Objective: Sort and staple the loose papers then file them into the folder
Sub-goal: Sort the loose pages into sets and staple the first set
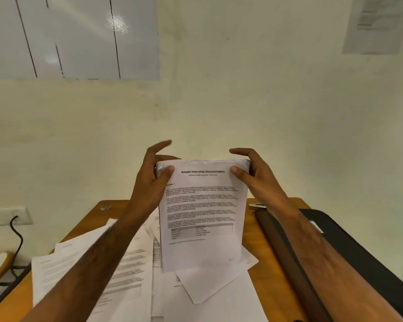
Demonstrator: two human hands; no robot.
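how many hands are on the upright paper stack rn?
2. The left hand grips the top left corner of the upright white printed paper stack; the right hand grips its top right corner. Thumbs lie on the front sheet; most other fingers are hidden behind.

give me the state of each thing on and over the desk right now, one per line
paper stack: upright, bottom edge on the loose sheets
left hand: grips the stack's top left corner
right hand: grips the top right corner
loose sheets: scattered flat, overlapping
black folder: lying at desk's right
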